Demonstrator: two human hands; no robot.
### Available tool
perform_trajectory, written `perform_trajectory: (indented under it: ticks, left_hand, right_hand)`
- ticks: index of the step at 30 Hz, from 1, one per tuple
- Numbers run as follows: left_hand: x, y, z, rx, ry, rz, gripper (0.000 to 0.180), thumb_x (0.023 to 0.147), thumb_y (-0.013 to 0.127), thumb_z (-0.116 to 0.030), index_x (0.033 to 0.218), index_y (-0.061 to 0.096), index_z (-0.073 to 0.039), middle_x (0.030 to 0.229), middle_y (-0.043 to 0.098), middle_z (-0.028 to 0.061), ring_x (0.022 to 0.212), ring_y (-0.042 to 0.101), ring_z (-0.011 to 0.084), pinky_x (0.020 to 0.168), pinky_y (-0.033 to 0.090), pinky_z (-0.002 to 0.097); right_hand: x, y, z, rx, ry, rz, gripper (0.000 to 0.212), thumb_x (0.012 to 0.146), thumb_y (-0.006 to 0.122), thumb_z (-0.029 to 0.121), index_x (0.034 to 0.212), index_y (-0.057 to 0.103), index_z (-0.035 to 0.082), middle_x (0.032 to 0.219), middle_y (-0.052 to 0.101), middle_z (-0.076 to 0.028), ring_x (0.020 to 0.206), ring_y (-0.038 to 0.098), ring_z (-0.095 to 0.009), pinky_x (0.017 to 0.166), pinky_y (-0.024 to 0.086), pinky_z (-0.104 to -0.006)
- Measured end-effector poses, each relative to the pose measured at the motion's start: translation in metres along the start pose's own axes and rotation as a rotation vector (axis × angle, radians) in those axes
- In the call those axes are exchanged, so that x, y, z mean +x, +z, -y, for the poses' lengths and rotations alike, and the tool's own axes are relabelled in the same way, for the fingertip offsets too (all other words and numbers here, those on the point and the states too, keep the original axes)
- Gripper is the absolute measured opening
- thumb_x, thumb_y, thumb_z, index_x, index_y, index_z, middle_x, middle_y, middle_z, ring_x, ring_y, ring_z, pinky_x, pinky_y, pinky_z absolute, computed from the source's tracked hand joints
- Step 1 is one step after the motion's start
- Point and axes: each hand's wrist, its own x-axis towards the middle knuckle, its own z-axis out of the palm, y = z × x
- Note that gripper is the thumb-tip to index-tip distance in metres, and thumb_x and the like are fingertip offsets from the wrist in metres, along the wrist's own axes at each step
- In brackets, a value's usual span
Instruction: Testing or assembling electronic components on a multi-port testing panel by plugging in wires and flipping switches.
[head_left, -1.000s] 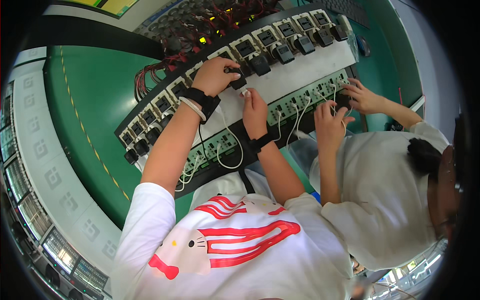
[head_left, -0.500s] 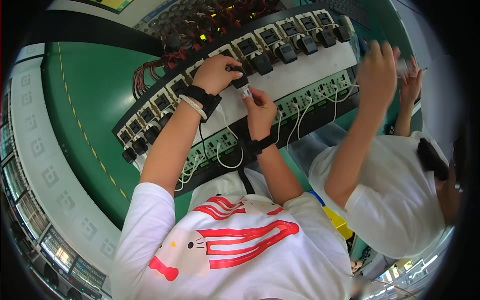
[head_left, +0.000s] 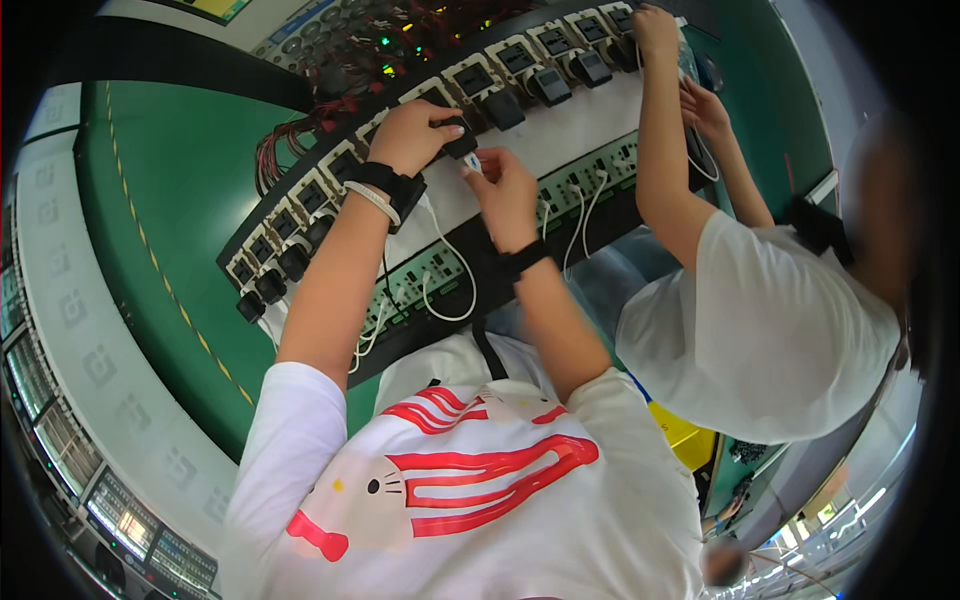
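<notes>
My left hand is closed around a black power adapter at the row of sockets, with thumb and fingertips pressed on it. Just below, my right hand pinches a white USB plug against the adapter's near end. How deep the plug sits in the adapter cannot be made out. Behind my hands runs the row of universal sockets, several with black adapters in them. Nearer to me lies a green port board with white cables plugged into it.
On the right, a co-worker in a white shirt reaches over the bench, both hands at the row's far right end. Red wiring with small lights lies behind the sockets. A green mat covers the left side. A yellow object is below the bench.
My hands still hold the adapter and USB plug together. The co-worker's hands have moved left and away from me, to the right end of the socket row. The view has shifted slightly.
</notes>
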Motion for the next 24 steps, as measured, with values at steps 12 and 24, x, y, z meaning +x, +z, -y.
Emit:
perform_trajectory:
  ticks: [12,24]
  left_hand:
    - [0.005,-0.004,0.002,-0.002,0.044,0.038,0.032,0.079,0.068,-0.022,0.107,0.069,-0.006,0.098,0.068,0.0156,0.090,0.065,0.0268,0.081,0.048,0.0331]
    - [-0.003,-0.008,-0.020,0.299,0.067,0.037,0.039,0.083,0.061,-0.031,0.112,0.066,-0.005,0.110,0.064,0.0182,0.099,0.061,0.0337,0.088,0.047,0.0378]
  right_hand:
    - [-0.122,-0.113,-0.104,-0.533,-0.220,-0.372,0.014,0.085,0.062,0.012,0.093,0.055,0.003,0.081,0.060,-0.015,0.077,0.058,-0.034,0.069,0.045,-0.0400]
    - [-0.166,-0.190,0.046,0.829,0.334,0.642,0.043,0.075,0.055,-0.003,0.117,0.048,0.002,0.113,0.055,-0.016,0.095,0.059,-0.024,0.090,0.044,-0.0361]
